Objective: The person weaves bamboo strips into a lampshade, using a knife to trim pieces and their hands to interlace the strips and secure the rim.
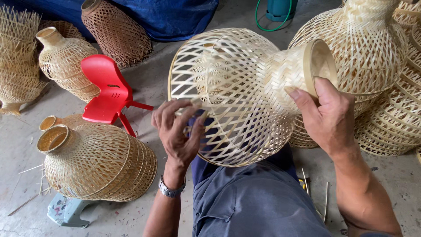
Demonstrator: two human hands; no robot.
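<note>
**Woven bamboo shade held for rim work**

The bamboo lampshade (232,96) is held at frame centre, above the lap. Its neck is clamped by the right hand (326,118); the open rim is pinched by the left hand (177,131). Step judged: finishing the weave. Further strips would call for steady rotation.

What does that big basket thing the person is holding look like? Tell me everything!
The woven basket is pale, bamboo-like strips crossed in an open lattice you can see through. It is bell-shaped, with a wide round rim and a narrow, tightly woven neck ending in a ring. It lies tipped sideways above the person's lap. The left hand pinches its rim; the right hand grips its neck.
</note>
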